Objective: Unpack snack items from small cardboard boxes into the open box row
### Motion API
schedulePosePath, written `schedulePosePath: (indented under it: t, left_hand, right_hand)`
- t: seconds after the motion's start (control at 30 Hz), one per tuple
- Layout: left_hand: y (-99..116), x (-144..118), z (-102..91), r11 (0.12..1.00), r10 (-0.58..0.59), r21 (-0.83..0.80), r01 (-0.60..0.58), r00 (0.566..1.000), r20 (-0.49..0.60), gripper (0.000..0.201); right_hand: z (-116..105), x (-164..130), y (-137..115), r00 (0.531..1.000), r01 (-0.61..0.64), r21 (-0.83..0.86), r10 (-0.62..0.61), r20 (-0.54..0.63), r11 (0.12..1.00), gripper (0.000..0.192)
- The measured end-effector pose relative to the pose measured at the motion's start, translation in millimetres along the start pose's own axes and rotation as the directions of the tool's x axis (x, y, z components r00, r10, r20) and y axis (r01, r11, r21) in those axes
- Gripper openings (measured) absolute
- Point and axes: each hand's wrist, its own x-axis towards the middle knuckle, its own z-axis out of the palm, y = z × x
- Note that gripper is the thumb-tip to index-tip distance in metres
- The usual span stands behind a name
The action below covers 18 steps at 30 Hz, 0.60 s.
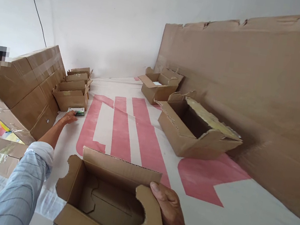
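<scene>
My right hand (168, 202) grips the corner of an open cardboard box (114, 197), thumb on its rim near a cut-out flap. The box's inside looks empty where I can see it. Stretched far forward, my left hand (70, 118) has its fingers closed at the near edge of a small flat green-and-white box (77, 111). That small box is close to the table surface, just in front of a row of several open cardboard boxes (71, 100). Part of its near side is hidden by my fingers.
Two more open cartons, a large one (180, 137) and a smaller one (158, 91), stand at the right by a tall cardboard sheet (251, 78). Stacked taped cartons (26, 86) rise at left, with another person partly visible beyond. A pink-and-white cover (141, 133) lies on the table.
</scene>
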Motion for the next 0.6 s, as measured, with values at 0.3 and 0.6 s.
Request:
schedulePosePath:
  t: [0.3, 0.6]
  left_hand:
    - [87.6, -104.1, -119.5, 0.934, 0.357, -0.109, -0.34, 0.905, 0.232, 0.04]
    - [116.3, -324.3, -95.2, 0.625, 0.545, 0.113, -0.773, 0.535, 0.645, 0.067]
  right_hand:
    - [17.5, -0.3, -3.4, 0.998, 0.06, 0.03, -0.061, 0.024, 0.998, 0.064]
    - [50.9, 20.1, -9.2, 0.987, 0.151, 0.042, -0.153, 0.048, 0.988, 0.071]
